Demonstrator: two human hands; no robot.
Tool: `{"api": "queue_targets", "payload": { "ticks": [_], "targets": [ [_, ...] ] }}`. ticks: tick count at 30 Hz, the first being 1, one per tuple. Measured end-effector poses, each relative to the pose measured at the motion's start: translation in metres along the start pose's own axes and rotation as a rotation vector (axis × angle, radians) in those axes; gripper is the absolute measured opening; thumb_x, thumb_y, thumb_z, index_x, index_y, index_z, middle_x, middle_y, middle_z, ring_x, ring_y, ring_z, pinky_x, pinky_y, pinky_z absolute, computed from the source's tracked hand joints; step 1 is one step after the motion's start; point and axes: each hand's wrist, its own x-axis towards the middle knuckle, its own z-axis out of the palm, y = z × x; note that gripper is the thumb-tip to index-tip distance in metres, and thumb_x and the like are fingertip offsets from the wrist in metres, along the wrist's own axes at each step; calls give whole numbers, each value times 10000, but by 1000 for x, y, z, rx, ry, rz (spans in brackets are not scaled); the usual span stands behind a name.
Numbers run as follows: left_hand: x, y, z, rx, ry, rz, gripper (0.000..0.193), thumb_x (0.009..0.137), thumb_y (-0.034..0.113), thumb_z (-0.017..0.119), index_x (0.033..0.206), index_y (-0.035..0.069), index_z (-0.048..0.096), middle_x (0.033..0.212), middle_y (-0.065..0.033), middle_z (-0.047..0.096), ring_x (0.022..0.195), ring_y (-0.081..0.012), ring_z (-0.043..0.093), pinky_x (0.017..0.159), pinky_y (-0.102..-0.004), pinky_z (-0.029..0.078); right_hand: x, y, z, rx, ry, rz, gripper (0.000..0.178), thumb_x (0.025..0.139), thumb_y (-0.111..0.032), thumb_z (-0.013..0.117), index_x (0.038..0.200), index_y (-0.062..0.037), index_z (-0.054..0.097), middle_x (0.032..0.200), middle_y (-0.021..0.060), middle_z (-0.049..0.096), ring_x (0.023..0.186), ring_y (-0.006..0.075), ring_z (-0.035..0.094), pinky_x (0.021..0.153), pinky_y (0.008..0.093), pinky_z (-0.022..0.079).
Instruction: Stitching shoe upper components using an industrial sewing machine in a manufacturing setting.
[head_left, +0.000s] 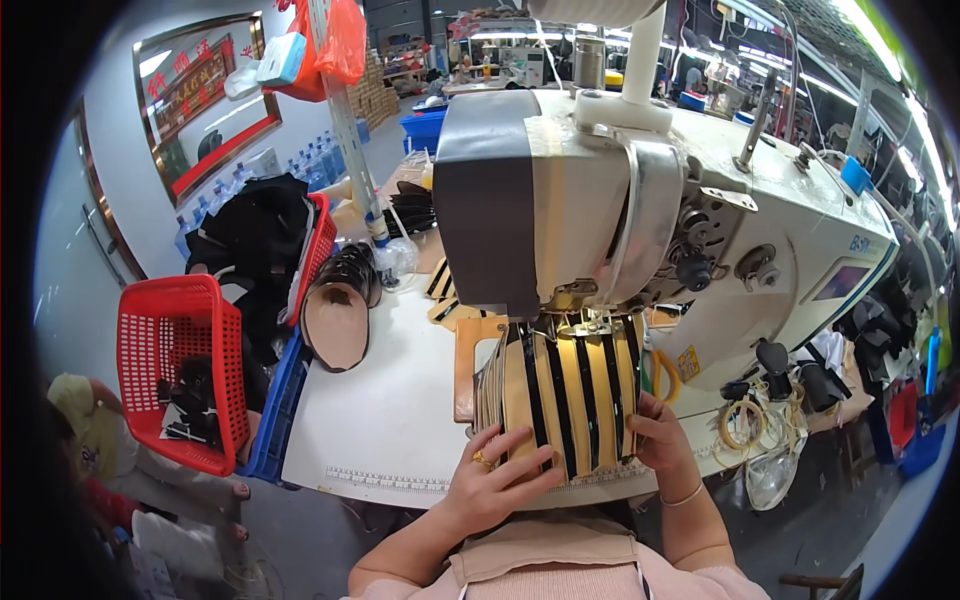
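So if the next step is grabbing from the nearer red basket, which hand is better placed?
Probably the left hand: the red plastic basket is on that side. It rests on the near left of the black-striped tan piece; the right hand, at the piece's right edge, is farther away.

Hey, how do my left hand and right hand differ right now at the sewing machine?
Your left hand lies with fingers spread over the lower left of the striped piece; your right hand is at its right edge. The left hand wears a yellow ring; the right shows none, but has a bracelet at its wrist. Both are bare and touch the striped piece.
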Motion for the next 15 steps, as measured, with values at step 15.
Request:
{"api": "queue_targets", "payload": {
  "ticks": [15],
  "targets": [
    [19, -28, -1, 51, 19, 4, 292, 671, 120, 612, 941, 221, 658, 1095, 26, 584, 1080, -237, 518, 932, -418, 370, 22, -21, 25, 38, 21, -1, 364, 789, -11, 543, 1149, 14, 494, 1032, 115, 610, 915, 199, 622, 784, 295, 508]
  ]
}}
